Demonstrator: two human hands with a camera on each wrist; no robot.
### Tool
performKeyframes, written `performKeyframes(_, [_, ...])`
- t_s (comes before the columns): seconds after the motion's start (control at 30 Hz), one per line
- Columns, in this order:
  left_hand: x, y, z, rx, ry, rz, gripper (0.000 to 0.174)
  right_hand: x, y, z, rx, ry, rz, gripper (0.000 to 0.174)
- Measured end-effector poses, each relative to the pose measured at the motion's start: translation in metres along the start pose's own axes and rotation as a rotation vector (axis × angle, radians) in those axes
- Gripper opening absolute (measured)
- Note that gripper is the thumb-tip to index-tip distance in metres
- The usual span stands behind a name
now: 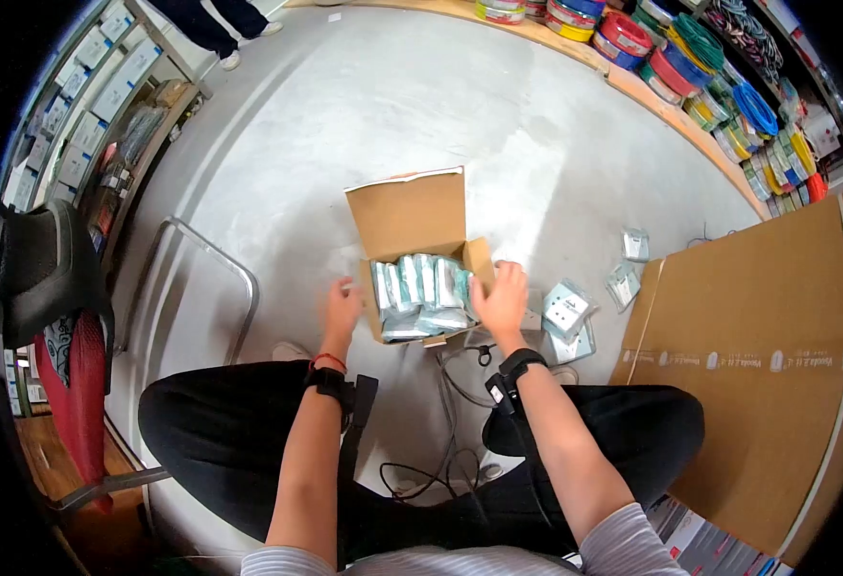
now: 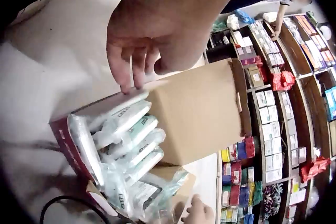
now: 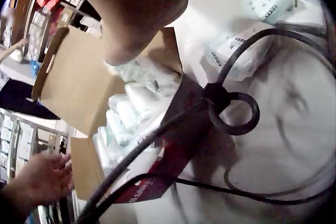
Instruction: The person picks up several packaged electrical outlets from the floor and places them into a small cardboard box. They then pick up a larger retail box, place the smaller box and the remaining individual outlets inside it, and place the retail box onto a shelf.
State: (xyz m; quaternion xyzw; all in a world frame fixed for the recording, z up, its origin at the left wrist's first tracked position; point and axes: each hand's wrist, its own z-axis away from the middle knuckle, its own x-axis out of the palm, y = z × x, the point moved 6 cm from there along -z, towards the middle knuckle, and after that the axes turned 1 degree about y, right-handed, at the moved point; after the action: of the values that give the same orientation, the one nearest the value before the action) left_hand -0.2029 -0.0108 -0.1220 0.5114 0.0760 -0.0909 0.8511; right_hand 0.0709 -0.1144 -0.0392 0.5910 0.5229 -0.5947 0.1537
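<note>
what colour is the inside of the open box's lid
Plain brown; the lid shows best in the head view.

Left hand (image 2: 150,36) beside open box (image 2: 202,113)

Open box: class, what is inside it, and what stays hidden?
The box holds plastic-wrapped packets, several standing on edge, others lying flatter nearer the person. Anything beneath them is covered and cannot be seen.

Both forearms (image 1: 308,456) reach forward — left fingers (image 2: 119,69) loosely bent, right fingers (image 1: 512,276) pointing ahead.
</note>
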Motion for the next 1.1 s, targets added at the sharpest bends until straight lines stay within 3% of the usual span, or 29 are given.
performKeyframes(0.03, [0.005,-0.003,0.001,-0.039,-0.098,0.005,0.031,0.014,0.020,0.000,0.056,0.046,-0.074,0.038])
performKeyframes(0.1, [0.018,-0.002,0.012,-0.120,-0.298,0.016,0.035,0.032,0.042,-0.006,0.297,-0.189,-0.357,0.038])
performKeyframes(0.13, [0.019,-0.002,0.009,0.022,-0.246,-0.088,0.037,0.043,0.050,-0.003,0.423,-0.308,-0.494,0.037])
performKeyframes(0.2, [0.026,0.000,0.006,0.305,-0.143,-0.297,0.042,0.016,0.022,-0.008,0.154,-0.106,-0.342,0.035])
performKeyframes(0.23, [0.027,-0.001,0.006,0.351,-0.085,-0.387,0.045,0.001,0.004,-0.009,0.023,-0.004,-0.264,0.034])
performKeyframes(0.33, [0.035,0.019,0.021,0.465,0.040,-0.610,0.054,0.010,-0.038,0.000,-0.360,-0.170,-0.004,0.030])
performKeyframes(0.4, [0.039,0.046,0.042,0.510,0.058,-0.700,0.059,0.043,-0.065,0.023,-0.718,-0.477,0.217,0.030])
performKeyframes(0.5, [0.049,0.059,0.050,0.628,0.021,-0.782,0.062,0.054,-0.057,0.038,-0.741,-0.534,0.296,0.029])
performKeyframes(0.6, [0.054,0.063,0.055,0.671,-0.013,-0.869,0.051,0.049,-0.042,0.036,-0.886,-0.409,0.356,0.028])
performKeyframes(0.73, [0.058,0.063,0.056,0.673,0.034,-1.105,0.036,0.037,-0.028,0.029,-0.763,-0.375,0.284,0.015])
performKeyframes(0.77, [0.056,0.062,0.055,0.675,0.055,-1.136,0.035,0.029,-0.030,0.028,-0.810,-0.253,0.227,0.010])
performKeyframes(0.87, [0.047,0.065,0.053,0.703,0.122,-1.185,0.036,0.037,-0.025,0.027,-0.710,-0.404,0.252,0.015])
performKeyframes(0.97, [0.048,0.074,0.063,0.798,0.174,-1.264,0.038,0.044,-0.039,0.034,-0.857,-0.141,0.382,0.024])
performKeyframes(1.03, [0.060,0.079,0.074,0.954,0.171,-1.325,0.039,0.057,-0.047,0.040,-0.914,-0.233,0.351,0.033])
performKeyframes(1.1, [0.074,0.070,0.074,1.020,-0.001,-1.452,0.041,0.066,-0.053,0.042,-0.887,-0.328,0.346,0.036])
